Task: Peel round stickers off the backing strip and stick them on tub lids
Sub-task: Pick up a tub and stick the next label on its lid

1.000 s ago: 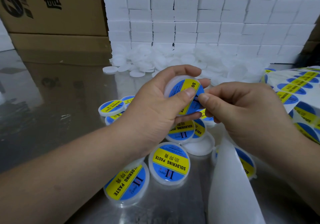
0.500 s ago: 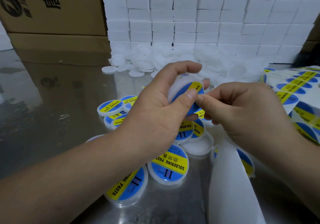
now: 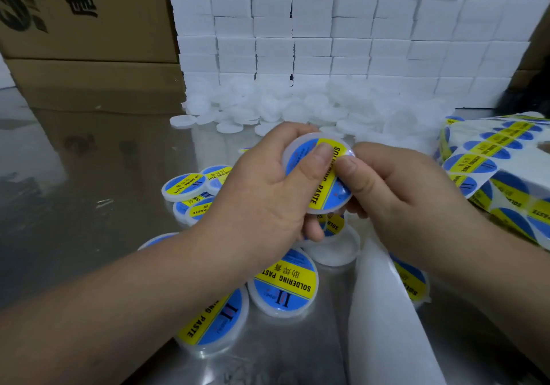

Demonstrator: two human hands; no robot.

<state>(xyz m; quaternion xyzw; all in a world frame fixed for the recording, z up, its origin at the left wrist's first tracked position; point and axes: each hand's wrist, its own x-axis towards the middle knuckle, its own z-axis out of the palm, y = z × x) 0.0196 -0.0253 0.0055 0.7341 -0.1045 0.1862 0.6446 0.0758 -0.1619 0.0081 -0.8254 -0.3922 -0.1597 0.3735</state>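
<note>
— Much of the tabletop (image 3: 89, 206) is stock: white boxes (image 3: 327, 42) stacked at the back, a heap of blank lids (image 3: 268, 107) before them, the sticker strip (image 3: 491, 161) piled at the right. Which step is this?
— Sticking, I'd judge. Labelled lids (image 3: 285, 283) lie below. The left hand (image 3: 268, 200) grips one lid (image 3: 293, 149) in the air, thumb flat on its sticker (image 3: 326, 185). The right hand (image 3: 395, 200) pinches the lid's right edge.
— Fully down?
— It looks centred, but whether the edges have bonded I can't tell. Next probably calls for a firm outward rub, then laying it among the finished ones and peeling another sticker.
</note>
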